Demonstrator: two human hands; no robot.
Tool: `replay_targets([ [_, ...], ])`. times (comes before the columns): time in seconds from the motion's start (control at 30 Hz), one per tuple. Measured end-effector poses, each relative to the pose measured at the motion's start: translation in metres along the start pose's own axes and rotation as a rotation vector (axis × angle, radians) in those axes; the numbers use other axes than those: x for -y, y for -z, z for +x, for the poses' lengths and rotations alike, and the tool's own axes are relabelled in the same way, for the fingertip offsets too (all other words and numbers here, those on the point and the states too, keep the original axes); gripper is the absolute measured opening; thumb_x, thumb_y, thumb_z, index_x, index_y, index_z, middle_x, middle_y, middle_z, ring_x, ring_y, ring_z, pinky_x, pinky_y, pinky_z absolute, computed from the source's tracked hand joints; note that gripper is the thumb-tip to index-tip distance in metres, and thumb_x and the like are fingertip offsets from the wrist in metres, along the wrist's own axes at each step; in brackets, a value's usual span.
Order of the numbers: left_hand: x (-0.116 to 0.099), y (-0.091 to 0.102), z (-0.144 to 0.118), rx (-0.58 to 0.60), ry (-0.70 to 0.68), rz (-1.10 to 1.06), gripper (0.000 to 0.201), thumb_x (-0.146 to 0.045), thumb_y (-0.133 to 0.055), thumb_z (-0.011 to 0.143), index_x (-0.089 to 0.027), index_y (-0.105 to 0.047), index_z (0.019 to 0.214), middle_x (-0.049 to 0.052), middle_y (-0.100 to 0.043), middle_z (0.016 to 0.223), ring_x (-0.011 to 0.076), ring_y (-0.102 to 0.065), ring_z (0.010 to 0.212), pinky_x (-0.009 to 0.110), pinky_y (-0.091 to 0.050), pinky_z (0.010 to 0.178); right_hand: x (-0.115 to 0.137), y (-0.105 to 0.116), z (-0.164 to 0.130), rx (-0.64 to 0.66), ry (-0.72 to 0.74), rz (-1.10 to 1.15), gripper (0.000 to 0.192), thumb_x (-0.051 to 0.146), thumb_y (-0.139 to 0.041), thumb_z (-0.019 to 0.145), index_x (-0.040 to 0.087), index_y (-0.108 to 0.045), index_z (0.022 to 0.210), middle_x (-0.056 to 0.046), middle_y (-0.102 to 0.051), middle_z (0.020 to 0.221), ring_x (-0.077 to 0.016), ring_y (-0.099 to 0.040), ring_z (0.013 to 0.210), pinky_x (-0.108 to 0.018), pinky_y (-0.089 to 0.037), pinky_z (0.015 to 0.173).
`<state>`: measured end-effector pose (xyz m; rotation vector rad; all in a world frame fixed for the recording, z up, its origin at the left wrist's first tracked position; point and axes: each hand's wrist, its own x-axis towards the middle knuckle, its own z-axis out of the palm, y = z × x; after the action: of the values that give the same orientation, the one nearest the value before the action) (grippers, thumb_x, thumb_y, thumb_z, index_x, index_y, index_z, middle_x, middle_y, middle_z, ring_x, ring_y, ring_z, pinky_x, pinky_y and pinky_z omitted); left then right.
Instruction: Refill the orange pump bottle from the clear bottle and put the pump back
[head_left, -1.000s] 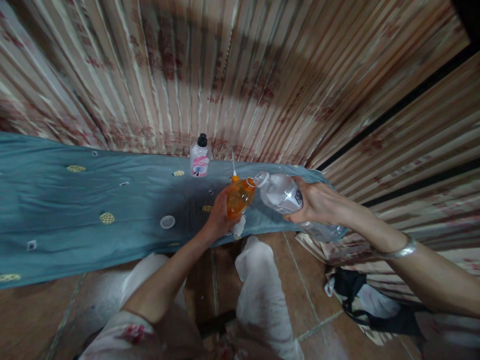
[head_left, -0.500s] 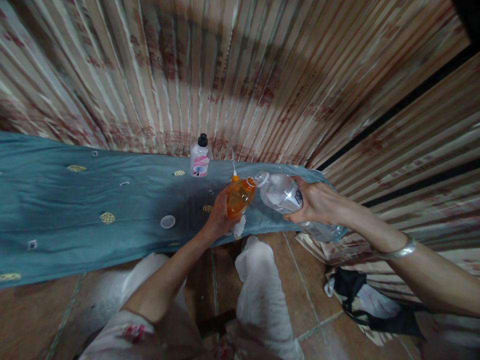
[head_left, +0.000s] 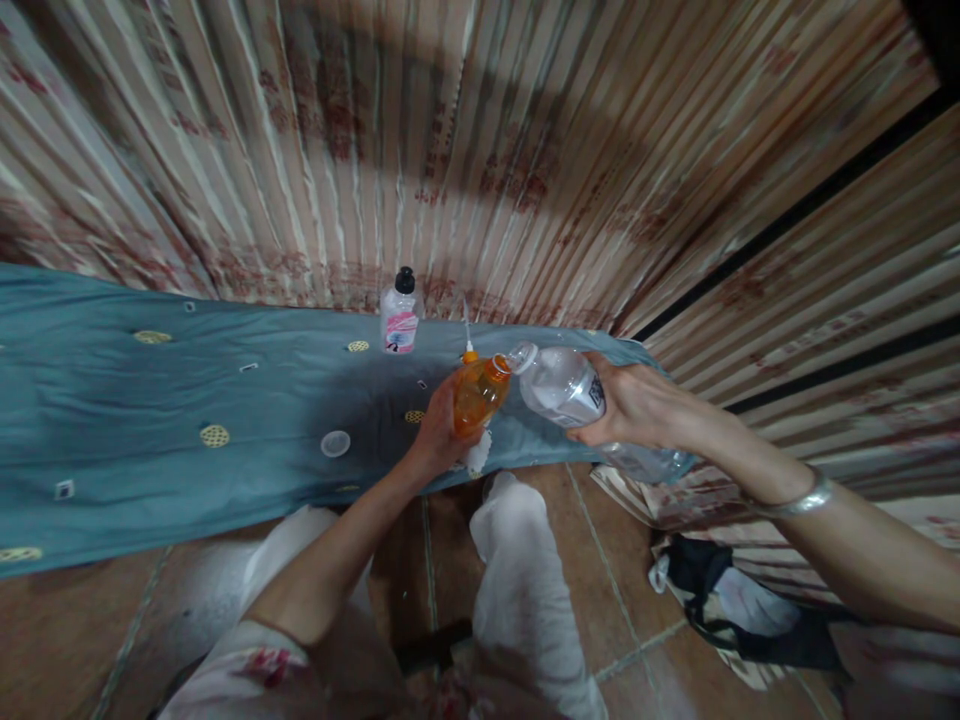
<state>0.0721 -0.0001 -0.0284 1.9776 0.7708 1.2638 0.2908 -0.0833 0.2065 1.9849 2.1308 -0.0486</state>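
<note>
Small bottle [head_left: 478,397]: orange, translucent, orange neck.
Large bottle [head_left: 570,392]: clear, colourless; white label patch with dark print.
Third bottle [head_left: 398,317]: whitish body, pink label, black cap.
Cloth [head_left: 150,420]: teal-blue, scattered yellow lattice roundels, small white squares.
Curtain [head_left: 480,150]: cream and brown vertical stripes, faded red motifs.
Floor [head_left: 615,600]: reddish-brown tile, pale grout.
Bracelet [head_left: 806,500]: silver.

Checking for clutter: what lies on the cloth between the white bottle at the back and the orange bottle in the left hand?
In the head view, only bare blue cloth lies between the white bottle and the orange bottle.
</note>
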Motion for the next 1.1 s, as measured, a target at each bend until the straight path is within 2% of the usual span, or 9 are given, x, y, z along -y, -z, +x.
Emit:
replay_targets([
  [0.13, 0.0011, 0.0, -0.0005, -0.014, -0.025, -0.009, 0.089, -0.017, -0.077, 0.074, -0.017, -0.036, 0.154, 0.019, -0.056, 0.152, 0.0357, -0.056, 0.141, 0.06, -0.047, 0.12, -0.0003, 0.0003, -0.0004, -0.001, -0.001, 0.012, 0.075, 0.056, -0.078, 0.068, 0.011, -0.06, 0.125, -0.003, -0.069, 0.068, -0.0303, -0.071, 0.069, -0.032, -0.04, 0.057],
  [0.3, 0.0001, -0.0001, -0.0002, -0.011, -0.012, -0.003, 0.087, -0.017, -0.075, 0.076, -0.019, -0.036, 0.153, 0.018, -0.058, 0.149, 0.0332, -0.058, 0.139, 0.056, -0.047, 0.121, 0.0001, 0.0002, -0.0006, -0.016, 0.014, 0.004, 0.071, 0.056, -0.078, 0.069, 0.012, -0.061, 0.123, -0.004, -0.069, 0.069, -0.0296, -0.071, 0.069, -0.032, -0.04, 0.057],
  [0.73, -0.0052, 0.0026, 0.0022, 0.004, -0.002, 0.003, 0.086, -0.019, -0.075, 0.075, -0.02, -0.036, 0.152, 0.018, -0.058, 0.149, 0.0351, -0.058, 0.139, 0.058, -0.046, 0.12, -0.0014, -0.002, -0.0002, -0.014, 0.009, -0.019, 0.072, 0.057, -0.077, 0.07, 0.012, -0.061, 0.123, -0.003, -0.068, 0.068, -0.0293, -0.071, 0.068, -0.031, -0.038, 0.056],
  [1.1, -0.0041, 0.0023, 0.0007, 0.006, 0.007, 0.015, 0.088, -0.016, -0.075, 0.075, -0.021, -0.035, 0.153, 0.016, -0.058, 0.151, 0.0333, -0.057, 0.14, 0.056, -0.046, 0.121, -0.0002, 0.0, -0.0003, 0.012, -0.002, -0.005, 0.071, 0.057, -0.077, 0.07, 0.012, -0.059, 0.123, -0.003, -0.068, 0.071, -0.0289, -0.071, 0.071, -0.031, -0.04, 0.058],
])
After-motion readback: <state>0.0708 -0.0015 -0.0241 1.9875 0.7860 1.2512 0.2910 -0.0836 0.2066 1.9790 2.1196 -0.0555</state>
